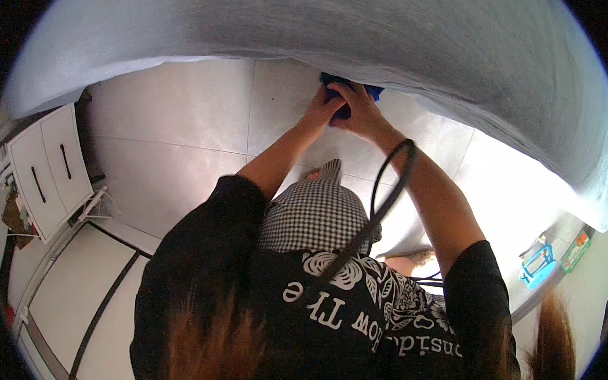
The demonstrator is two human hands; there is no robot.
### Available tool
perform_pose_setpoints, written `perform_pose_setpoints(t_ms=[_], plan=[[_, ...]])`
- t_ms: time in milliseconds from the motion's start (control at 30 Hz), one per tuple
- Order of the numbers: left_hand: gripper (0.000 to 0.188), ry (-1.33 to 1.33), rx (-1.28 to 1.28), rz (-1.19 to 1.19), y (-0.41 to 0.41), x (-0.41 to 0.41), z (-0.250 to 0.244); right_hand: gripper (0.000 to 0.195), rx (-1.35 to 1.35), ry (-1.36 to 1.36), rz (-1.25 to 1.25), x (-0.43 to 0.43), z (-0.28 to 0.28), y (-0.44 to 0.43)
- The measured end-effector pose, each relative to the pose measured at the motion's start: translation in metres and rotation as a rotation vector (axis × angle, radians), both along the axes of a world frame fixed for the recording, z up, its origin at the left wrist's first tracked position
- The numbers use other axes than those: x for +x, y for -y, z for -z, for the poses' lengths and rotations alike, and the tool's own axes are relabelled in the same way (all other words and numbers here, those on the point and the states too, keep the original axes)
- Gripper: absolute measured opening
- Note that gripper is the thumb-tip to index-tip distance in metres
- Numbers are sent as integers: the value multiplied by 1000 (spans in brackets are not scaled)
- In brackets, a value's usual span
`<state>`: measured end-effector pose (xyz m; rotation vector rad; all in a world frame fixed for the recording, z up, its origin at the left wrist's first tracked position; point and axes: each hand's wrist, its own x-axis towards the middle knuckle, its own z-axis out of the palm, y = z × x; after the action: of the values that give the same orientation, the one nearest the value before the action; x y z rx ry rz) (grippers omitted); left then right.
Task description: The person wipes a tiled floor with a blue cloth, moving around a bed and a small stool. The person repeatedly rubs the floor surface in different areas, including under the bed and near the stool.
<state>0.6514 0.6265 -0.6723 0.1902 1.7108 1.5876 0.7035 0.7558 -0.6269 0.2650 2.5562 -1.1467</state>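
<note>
At the upper middle, both of my hands are together on a dark blue cloth-like bundle (343, 110). My left hand (322, 106) is at its left side and my right hand (362, 110) covers its right side, the two thumbs or fingers overlapping in front. Part of the bundle shows above and right of the fingers, against the lower edge of a large grey-blue fabric sheet (314, 28) that spans the top of the view. A black cable loop (376, 194) hangs in front of my right forearm.
A white two-drawer cabinet (52, 167) with black handles stands at the left. Large grey tiles make up the floor (183, 114). Towards the lower right are a bright blue object (538, 267) and a green patterned box (576, 251). White panels with black edging (77, 275) lie lower left.
</note>
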Motion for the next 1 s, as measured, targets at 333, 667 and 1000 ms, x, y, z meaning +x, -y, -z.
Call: perform_pose_setpoints(t_ms=[333, 667, 1000], plan=[[73, -773, -1285, 29, 242, -38, 70, 60, -289, 487, -687, -6, -67, 30], [75, -447, -246, 1080, -135, 91, 10, 44, -243, 466, 190, 209, -111, -156], [92, 534, -274, 917, -226, 150, -110, 62, -227, -249, 731, 269, -42, -195]])
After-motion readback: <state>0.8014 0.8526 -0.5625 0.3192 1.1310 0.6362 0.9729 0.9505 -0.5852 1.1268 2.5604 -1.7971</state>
